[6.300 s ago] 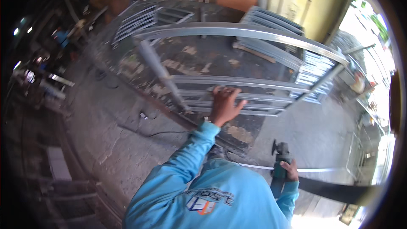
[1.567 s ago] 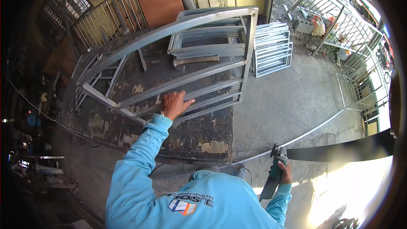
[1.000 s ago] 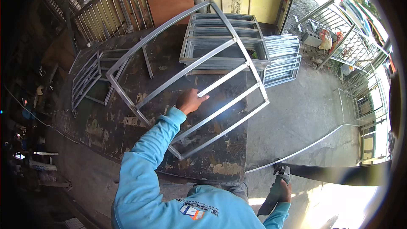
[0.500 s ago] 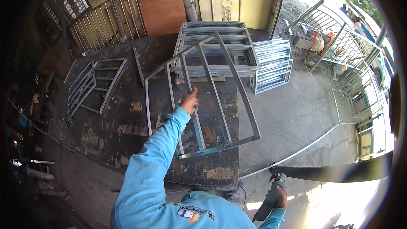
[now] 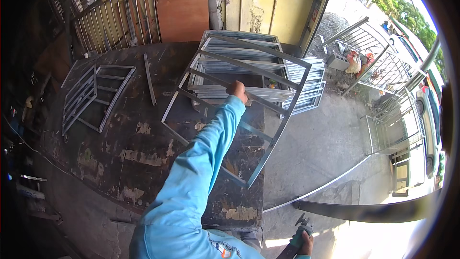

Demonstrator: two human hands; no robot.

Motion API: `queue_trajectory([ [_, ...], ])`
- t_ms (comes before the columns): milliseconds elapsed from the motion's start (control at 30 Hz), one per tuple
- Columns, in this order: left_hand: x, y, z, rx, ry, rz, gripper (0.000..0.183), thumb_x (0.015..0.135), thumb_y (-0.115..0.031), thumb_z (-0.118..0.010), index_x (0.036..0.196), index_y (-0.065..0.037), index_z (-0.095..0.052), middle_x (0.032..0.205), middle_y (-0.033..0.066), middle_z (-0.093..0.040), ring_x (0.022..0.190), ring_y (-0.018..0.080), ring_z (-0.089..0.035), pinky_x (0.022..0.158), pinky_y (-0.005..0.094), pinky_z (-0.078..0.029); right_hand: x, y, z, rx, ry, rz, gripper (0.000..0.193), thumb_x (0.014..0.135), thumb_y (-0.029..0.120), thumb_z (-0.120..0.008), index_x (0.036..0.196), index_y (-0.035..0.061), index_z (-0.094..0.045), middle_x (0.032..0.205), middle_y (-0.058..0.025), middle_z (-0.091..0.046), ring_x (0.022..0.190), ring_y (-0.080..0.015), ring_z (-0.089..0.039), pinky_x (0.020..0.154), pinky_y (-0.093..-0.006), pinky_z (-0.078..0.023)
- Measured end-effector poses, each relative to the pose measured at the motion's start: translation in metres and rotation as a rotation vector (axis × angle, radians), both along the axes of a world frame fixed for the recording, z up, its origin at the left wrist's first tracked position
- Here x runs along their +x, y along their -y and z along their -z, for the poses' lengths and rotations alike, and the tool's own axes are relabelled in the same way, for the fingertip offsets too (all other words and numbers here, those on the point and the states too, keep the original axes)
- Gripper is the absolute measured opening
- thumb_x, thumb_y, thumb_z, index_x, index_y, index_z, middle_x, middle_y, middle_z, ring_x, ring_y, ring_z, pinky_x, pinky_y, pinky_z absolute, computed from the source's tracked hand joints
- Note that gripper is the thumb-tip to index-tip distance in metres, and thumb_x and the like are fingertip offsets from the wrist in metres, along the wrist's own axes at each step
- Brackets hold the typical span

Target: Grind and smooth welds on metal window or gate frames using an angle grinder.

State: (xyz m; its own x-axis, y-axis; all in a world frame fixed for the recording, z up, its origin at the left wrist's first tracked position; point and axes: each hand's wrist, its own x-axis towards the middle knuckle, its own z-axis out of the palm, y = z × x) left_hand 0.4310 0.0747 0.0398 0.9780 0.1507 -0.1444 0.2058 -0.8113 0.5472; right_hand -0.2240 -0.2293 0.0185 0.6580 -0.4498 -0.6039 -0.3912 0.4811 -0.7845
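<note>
My left hand [image 5: 237,89] is closed around a middle bar of a grey metal frame [image 5: 288,113] with several crossbars. The frame is tilted over the dark, paint-worn table [image 5: 158,177], its far part overlapping a stack of similar frames [image 5: 197,85]. Down at the lower right, my right hand [image 5: 307,244] grips a green angle grinder [image 5: 296,241], its head pointing up and away from the frame. My sleeve hides part of the frame's near left side.
Another welded frame [image 5: 104,103] and a loose flat bar [image 5: 149,79] lie on the table's left. More frames [image 5: 314,88] are piled right of the stack. A long dark beam [image 5: 364,212] crosses the lower right. Railings [image 5: 373,43] stand outside.
The frame has turned clockwise and shifted toward the far stack. My left hand has moved farther away and right with it. The grinder has dropped slightly lower, away from the dark beam.
</note>
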Motion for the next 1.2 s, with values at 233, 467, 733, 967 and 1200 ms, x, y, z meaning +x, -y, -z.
queue_trajectory([
  [233,0.011,-0.008,-0.020,-1.118,0.292,-0.468,0.069,0.092,-0.026,-0.064,0.147,0.005,-0.038,0.142,0.0257,-0.054,0.133,0.0379,-0.052,0.101,0.0408,-0.048,-0.012,-0.024,0.004,0.030,0.031,-0.090,0.042,0.094,0.030,-0.070,0.128,0.0083,-0.060,0.106,-0.0035,-0.064,0.079,-0.0159,-0.061,0.066,-0.0314,-0.055],
  [467,-0.180,-0.102,0.005,0.177,0.154,0.711,0.065,0.087,-0.052,-0.073,0.127,-0.002,-0.063,0.102,0.0152,-0.072,0.094,0.0374,-0.070,0.089,0.0469,-0.053,0.020,-0.038,-0.028,-0.009,-0.040,0.041,0.051,0.083,0.029,-0.073,0.122,0.0006,-0.056,0.092,-0.0132,-0.062,0.073,-0.0278,-0.067,0.063,-0.0466,-0.063],
  [733,-0.200,-0.162,0.083,0.304,0.246,0.787,0.054,0.082,-0.059,-0.074,0.088,-0.007,-0.060,0.086,0.0149,-0.069,0.079,0.0328,-0.069,0.075,0.0474,-0.050,0.043,-0.032,-0.008,0.019,-0.017,0.010,0.053,0.083,0.033,-0.074,0.121,0.0010,-0.057,0.091,-0.0122,-0.063,0.072,-0.0255,-0.066,0.062,-0.0424,-0.060],
  [967,-0.161,-0.097,-0.058,0.250,0.557,0.827,0.053,0.088,-0.058,-0.069,0.084,-0.006,-0.059,0.058,0.0128,-0.062,0.052,0.0313,-0.066,0.047,0.0419,-0.048,0.063,-0.030,-0.013,0.038,0.019,-0.011,0.051,0.083,0.032,-0.073,0.121,0.0015,-0.058,0.092,-0.0112,-0.062,0.072,-0.0250,-0.065,0.062,-0.0418,-0.059],
  [1200,-0.070,-0.059,-0.027,0.372,0.799,0.772,0.057,0.091,-0.058,-0.064,0.094,-0.001,-0.068,0.070,0.0174,-0.070,0.066,0.0340,-0.071,0.062,0.0453,-0.055,0.060,-0.037,-0.014,0.021,0.019,0.022,0.052,0.083,0.033,-0.072,0.121,0.0005,-0.057,0.093,-0.0115,-0.062,0.073,-0.0257,-0.066,0.062,-0.0421,-0.060],
])
